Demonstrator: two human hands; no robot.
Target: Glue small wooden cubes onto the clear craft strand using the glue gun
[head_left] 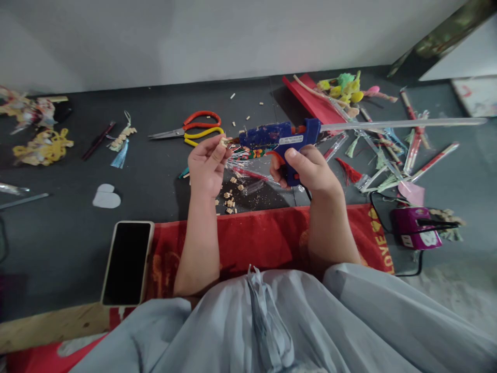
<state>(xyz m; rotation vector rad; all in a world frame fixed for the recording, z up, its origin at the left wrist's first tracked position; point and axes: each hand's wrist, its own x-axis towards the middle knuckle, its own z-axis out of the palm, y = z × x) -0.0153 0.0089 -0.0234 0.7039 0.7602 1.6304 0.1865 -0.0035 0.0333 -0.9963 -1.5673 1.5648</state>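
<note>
My right hand [310, 168] is wrapped round the handle of a blue hot glue gun [267, 135], with fingers at its orange trigger. A long translucent glue stick [404, 123] sticks out of the gun's back end. My left hand [208, 163] pinches a small pale wooden piece [223, 142] at the gun's nozzle; whether the two touch, I cannot tell. Below the gun lie several small wooden pieces [230, 199] and crumbs. Scissors [194, 129] with red and yellow handles rest open just beyond my left hand.
A phone [128, 263] lies at front left beside a red cloth [264, 233]. Wrapped tasselled sticks [415, 140] and a red folder [310, 101] are at right, near a purple box [415, 228] with a black cord. Left are a blue-tasselled charm [122, 142] and yellow knotted cord [42, 147].
</note>
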